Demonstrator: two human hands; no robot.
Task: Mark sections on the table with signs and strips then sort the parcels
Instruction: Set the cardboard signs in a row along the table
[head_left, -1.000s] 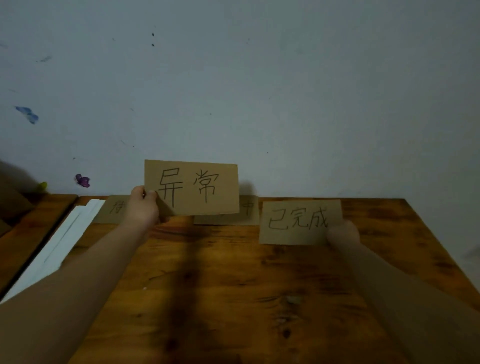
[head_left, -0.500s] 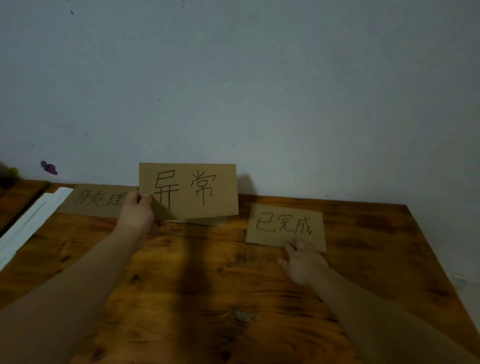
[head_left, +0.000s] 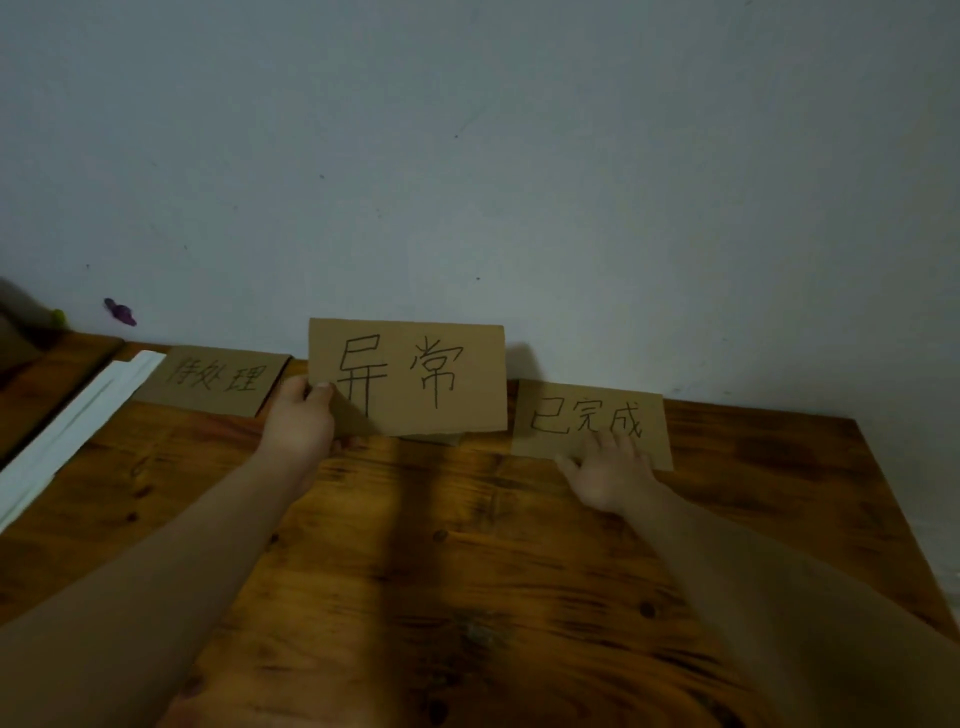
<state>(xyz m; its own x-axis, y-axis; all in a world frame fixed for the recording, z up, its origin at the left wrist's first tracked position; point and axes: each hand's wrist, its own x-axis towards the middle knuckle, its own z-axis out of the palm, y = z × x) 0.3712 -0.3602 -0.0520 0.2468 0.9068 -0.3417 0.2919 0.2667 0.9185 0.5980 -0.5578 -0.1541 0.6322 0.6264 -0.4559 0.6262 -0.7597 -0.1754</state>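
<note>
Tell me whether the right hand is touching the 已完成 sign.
Touching. The head view shows the right hand with straight fingers laid over the lower edge of the 已完成 sign.

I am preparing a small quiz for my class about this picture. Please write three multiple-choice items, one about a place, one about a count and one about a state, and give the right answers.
1. Where is the 已完成 sign?
A. taped to the wall
B. flat on the wooden table, right of the 异常 sign
C. on the floor

2. How many cardboard signs show readable writing?
A. one
B. five
C. three

3. What does the left hand do?
A. pinches the 异常 sign and holds it upright
B. lies flat on the table
C. hangs empty

Answers:
1 B: it lies on the table with the fingers of the right hand resting on it.
2 C: the 待处理 sign, the 异常 sign and the 已完成 sign can be read.
3 A: its thumb and fingers grip the sign's lower left edge.
</note>
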